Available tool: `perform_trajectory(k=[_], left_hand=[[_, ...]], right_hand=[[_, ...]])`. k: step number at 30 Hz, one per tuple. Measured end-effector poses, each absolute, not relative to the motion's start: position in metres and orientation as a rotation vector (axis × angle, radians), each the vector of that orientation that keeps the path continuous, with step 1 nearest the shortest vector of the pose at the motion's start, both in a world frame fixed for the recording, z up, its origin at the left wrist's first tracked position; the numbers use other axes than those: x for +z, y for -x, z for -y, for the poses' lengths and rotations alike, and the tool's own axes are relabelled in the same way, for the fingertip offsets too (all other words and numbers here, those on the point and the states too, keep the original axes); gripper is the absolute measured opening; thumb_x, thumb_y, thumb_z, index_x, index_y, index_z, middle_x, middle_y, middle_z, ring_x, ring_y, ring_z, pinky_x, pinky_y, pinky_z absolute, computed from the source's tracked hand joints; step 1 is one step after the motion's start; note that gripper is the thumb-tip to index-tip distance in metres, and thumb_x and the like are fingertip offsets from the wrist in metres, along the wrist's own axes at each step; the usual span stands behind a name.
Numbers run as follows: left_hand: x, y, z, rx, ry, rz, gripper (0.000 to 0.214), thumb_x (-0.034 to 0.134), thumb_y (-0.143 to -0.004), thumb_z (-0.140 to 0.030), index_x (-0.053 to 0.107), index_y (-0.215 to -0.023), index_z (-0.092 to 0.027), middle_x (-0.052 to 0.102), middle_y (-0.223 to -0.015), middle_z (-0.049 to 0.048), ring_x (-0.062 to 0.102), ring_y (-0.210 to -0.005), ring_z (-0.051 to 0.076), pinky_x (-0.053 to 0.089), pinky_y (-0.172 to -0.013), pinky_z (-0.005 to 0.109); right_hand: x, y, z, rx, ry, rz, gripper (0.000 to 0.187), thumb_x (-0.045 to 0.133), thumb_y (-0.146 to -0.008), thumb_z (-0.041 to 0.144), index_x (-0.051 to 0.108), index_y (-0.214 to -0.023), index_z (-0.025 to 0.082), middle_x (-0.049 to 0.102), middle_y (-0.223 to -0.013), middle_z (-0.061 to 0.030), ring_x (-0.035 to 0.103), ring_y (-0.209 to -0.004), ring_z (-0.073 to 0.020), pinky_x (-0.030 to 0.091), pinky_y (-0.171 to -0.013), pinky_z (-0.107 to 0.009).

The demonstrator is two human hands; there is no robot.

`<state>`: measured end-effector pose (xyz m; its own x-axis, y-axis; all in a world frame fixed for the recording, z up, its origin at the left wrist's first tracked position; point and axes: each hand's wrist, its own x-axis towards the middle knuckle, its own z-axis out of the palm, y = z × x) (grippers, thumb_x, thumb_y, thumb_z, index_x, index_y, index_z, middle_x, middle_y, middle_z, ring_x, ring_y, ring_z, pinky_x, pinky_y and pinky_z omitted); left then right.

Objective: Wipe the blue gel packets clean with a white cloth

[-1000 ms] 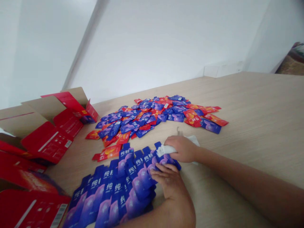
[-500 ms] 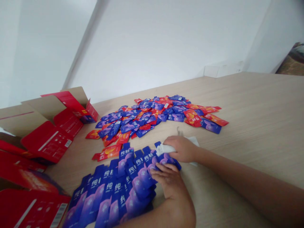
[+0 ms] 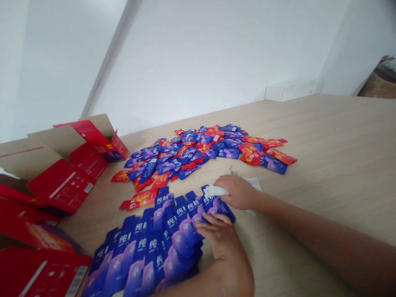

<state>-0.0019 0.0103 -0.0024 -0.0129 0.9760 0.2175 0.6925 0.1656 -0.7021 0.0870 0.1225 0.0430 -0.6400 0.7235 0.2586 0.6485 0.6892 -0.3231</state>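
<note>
Overlapping blue-purple sachets [image 3: 140, 243] lie in fanned rows on the near part of the table. My left hand [image 3: 218, 233] rests on the right end of these rows, its fingers stretched out over the printed fronts. Just beyond it, my right hand [image 3: 236, 192] is closed around a crumpled white cloth [image 3: 216, 190]. One end of the cloth touches the top of the rightmost blue sachet; the other end sticks out behind the hand onto the table. My right fingertips are partly hidden.
A loose heap of blue and red-orange sachets [image 3: 185, 150] spreads across the middle of the table [image 3: 324, 165]. Open red cartons [image 3: 62, 181] stand along the left side. At the back by the wall is a white box [image 3: 289, 90].
My right hand and the cloth have shifted very slightly, uncovering a little more of the rightmost sachet's print. My left hand stays on the sachets.
</note>
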Motion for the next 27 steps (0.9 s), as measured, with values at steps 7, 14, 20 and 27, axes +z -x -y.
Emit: perform_trajectory(k=[7,14,20,27], left_hand=[[-0.004,0.001,-0.012,0.536,1.573,1.785,0.036,0.047,-0.076,-0.008,0.064,-0.107,-0.018,0.065,-0.111,0.0175,0.062,-0.094,0.037,0.047,-0.081,0.056],[0.001,0.002,-0.01,0.512,1.611,1.781,0.037,0.047,-0.076,-0.005,0.062,-0.109,-0.012,0.063,-0.113,0.0221,0.062,-0.095,0.038,0.048,-0.08,0.053],[0.003,0.002,-0.012,0.465,1.716,1.896,0.041,0.045,-0.077,-0.003,0.062,-0.113,-0.015,0.063,-0.115,0.0192,0.06,-0.099,0.037,0.048,-0.083,0.054],[0.01,0.002,-0.009,0.486,1.696,1.844,0.04,0.044,-0.076,0.0,0.06,-0.111,-0.009,0.062,-0.114,0.0241,0.062,-0.097,0.035,0.048,-0.082,0.054]], right_hand=[[0.038,-0.076,-0.115,0.348,0.904,2.689,0.023,0.057,-0.073,0.027,0.06,-0.093,0.016,0.061,-0.089,-0.0075,0.053,-0.086,-0.0215,0.037,-0.077,-0.031],[0.043,-0.087,-0.123,0.273,1.108,2.609,0.025,0.053,-0.075,0.024,0.059,-0.098,0.015,0.06,-0.094,-0.0094,0.053,-0.09,-0.022,0.037,-0.078,-0.031],[0.045,-0.078,-0.114,0.393,0.826,2.718,0.021,0.056,-0.073,0.023,0.061,-0.093,0.016,0.061,-0.09,-0.0071,0.054,-0.085,-0.0203,0.037,-0.077,-0.03],[0.034,-0.089,-0.13,0.289,1.126,2.639,0.023,0.053,-0.076,0.024,0.059,-0.097,0.015,0.061,-0.096,-0.0097,0.053,-0.09,-0.022,0.037,-0.078,-0.031]])
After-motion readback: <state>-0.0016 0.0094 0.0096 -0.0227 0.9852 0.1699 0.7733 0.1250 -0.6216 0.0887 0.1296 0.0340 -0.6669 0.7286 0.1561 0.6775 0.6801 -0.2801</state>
